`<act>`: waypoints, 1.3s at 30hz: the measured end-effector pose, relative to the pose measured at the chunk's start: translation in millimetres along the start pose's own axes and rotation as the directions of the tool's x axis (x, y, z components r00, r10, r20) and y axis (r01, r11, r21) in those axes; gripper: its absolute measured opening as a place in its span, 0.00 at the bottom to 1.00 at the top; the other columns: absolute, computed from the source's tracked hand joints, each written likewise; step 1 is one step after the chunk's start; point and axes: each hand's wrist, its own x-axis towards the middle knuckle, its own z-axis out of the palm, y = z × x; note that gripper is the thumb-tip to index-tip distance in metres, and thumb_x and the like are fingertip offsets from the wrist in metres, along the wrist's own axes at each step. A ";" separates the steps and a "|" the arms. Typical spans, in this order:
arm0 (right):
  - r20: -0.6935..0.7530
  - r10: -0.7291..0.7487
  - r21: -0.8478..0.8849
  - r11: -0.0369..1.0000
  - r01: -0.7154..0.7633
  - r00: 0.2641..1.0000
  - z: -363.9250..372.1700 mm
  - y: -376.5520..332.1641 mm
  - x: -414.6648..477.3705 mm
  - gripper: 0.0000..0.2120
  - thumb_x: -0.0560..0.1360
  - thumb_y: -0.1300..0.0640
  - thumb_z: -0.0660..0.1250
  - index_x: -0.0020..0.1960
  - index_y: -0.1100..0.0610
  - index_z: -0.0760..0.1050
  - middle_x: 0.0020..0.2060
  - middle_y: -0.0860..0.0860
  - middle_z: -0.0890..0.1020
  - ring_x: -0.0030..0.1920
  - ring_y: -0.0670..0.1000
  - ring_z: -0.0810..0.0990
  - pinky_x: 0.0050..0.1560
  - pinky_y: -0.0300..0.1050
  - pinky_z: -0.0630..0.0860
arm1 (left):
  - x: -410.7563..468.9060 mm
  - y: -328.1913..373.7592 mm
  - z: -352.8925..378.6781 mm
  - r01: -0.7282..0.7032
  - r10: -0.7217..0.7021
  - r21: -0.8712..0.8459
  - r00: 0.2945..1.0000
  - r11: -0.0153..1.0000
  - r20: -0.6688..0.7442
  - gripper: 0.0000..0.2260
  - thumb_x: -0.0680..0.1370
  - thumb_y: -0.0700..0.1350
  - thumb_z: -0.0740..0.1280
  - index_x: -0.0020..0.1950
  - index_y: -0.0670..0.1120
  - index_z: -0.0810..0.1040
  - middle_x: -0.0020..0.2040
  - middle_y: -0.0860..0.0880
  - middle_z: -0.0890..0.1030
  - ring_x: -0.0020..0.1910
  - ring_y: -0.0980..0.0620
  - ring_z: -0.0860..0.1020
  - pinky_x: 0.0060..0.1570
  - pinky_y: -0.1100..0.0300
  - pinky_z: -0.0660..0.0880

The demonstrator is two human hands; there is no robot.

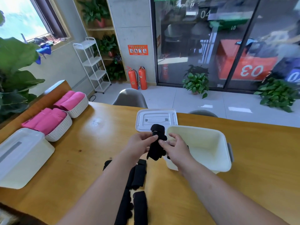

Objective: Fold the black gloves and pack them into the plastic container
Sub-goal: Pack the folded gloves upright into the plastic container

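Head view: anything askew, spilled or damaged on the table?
Nothing stands out. The plastic container sits upright and open, its lid flat behind it. Spare black gloves lie on the table between the forearms. The left hand and right hand hold one glove.

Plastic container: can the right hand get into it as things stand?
Probably yes: the container is open, its lid lies off behind it, and the right hand, holding a black glove, is at its rim.

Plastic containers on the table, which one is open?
The cream container on the right, beside the right hand; its white lid lies flat on the table behind it. The far-left container has its lid on.
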 end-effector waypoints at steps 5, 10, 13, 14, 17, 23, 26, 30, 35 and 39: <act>0.042 0.000 0.186 0.982 -0.008 0.999 -49.8 -10.3 7.6 0.19 0.80 0.60 0.74 0.69 0.53 0.77 0.52 0.52 0.89 0.53 0.55 0.89 0.58 0.55 0.85 | 23.9 3.7 41.2 0.008 -0.009 0.023 0.998 1.000 0.065 0.11 0.84 0.46 0.72 0.63 0.41 0.84 0.57 0.42 0.88 0.57 0.43 0.87 0.58 0.50 0.83; -0.064 0.059 0.162 0.986 -0.048 0.996 -95.9 -7.2 20.8 0.17 0.79 0.62 0.75 0.66 0.54 0.79 0.51 0.53 0.89 0.52 0.54 0.89 0.52 0.50 0.85 | 51.3 -11.8 74.4 0.043 -0.056 0.143 0.994 0.989 0.090 0.12 0.83 0.50 0.73 0.63 0.45 0.86 0.54 0.40 0.88 0.55 0.45 0.87 0.63 0.48 0.83; -0.143 0.134 0.072 0.990 -0.124 0.981 -125.2 4.1 34.5 0.19 0.78 0.63 0.76 0.67 0.56 0.78 0.52 0.56 0.88 0.53 0.57 0.88 0.50 0.51 0.85 | 60.9 -23.5 83.0 0.041 -0.051 0.275 0.998 0.960 0.029 0.12 0.83 0.49 0.72 0.63 0.45 0.85 0.51 0.48 0.89 0.51 0.54 0.88 0.60 0.53 0.84; -0.177 0.155 0.022 0.988 -0.154 0.972 -133.9 9.1 39.3 0.20 0.78 0.63 0.76 0.68 0.56 0.78 0.54 0.56 0.87 0.52 0.57 0.87 0.50 0.51 0.85 | 62.2 -26.4 83.2 0.018 -0.019 0.359 1.000 0.933 -0.001 0.11 0.83 0.50 0.71 0.63 0.47 0.84 0.50 0.51 0.88 0.50 0.56 0.87 0.59 0.55 0.84; -0.312 0.132 -0.298 0.927 -0.228 0.941 -153.8 22.4 55.0 0.20 0.78 0.59 0.76 0.68 0.54 0.78 0.53 0.51 0.84 0.51 0.54 0.84 0.49 0.49 0.83 | 64.2 -36.2 79.4 -0.059 0.119 0.613 0.991 0.788 -0.058 0.10 0.84 0.49 0.69 0.64 0.52 0.83 0.52 0.58 0.85 0.52 0.62 0.82 0.50 0.67 0.77; -0.437 0.083 -0.777 0.467 -0.422 0.896 -147.9 38.2 87.3 0.03 0.79 0.62 0.67 0.46 0.58 0.77 0.38 0.53 0.81 0.35 0.53 0.78 0.30 0.43 0.68 | 69.1 -65.1 72.3 -0.241 0.324 0.768 0.945 0.593 0.045 0.11 0.85 0.45 0.66 0.65 0.53 0.83 0.54 0.60 0.78 0.56 0.58 0.78 0.60 0.59 0.77; -0.440 0.150 -0.800 0.382 -0.463 0.885 -137.0 49.0 99.4 0.05 0.77 0.65 0.67 0.44 0.57 0.75 0.38 0.53 0.80 0.34 0.53 0.78 0.32 0.43 0.72 | 71.2 -76.9 73.0 -0.291 0.356 0.783 0.930 0.550 0.096 0.11 0.85 0.41 0.66 0.65 0.51 0.83 0.55 0.59 0.76 0.66 0.53 0.75 0.74 0.55 0.70; -0.396 0.243 -0.788 0.405 -0.463 0.886 -125.9 65.9 116.5 0.03 0.77 0.65 0.70 0.48 0.58 0.78 0.41 0.54 0.81 0.38 0.55 0.80 0.34 0.45 0.76 | 75.8 -88.5 70.5 -0.362 0.463 0.790 0.879 0.494 0.114 0.12 0.83 0.37 0.68 0.63 0.48 0.84 0.54 0.56 0.79 0.60 0.55 0.76 0.79 0.53 0.65; -0.383 0.282 -0.815 0.345 -0.466 0.880 -120.0 83.7 125.6 0.04 0.78 0.61 0.71 0.50 0.55 0.77 0.42 0.52 0.81 0.38 0.53 0.80 0.31 0.44 0.71 | 78.4 -95.9 66.3 -0.397 0.506 0.775 0.855 0.492 0.117 0.12 0.82 0.36 0.69 0.61 0.48 0.85 0.54 0.56 0.80 0.57 0.58 0.75 0.72 0.52 0.73; -0.420 0.216 -0.838 0.280 -0.467 0.882 -120.6 89.8 126.1 0.10 0.77 0.59 0.73 0.46 0.54 0.71 0.42 0.52 0.80 0.38 0.54 0.78 0.34 0.48 0.72 | 79.2 -98.9 66.4 -0.415 0.531 0.773 0.839 0.481 0.120 0.12 0.81 0.35 0.69 0.60 0.46 0.85 0.53 0.55 0.80 0.55 0.56 0.76 0.70 0.47 0.75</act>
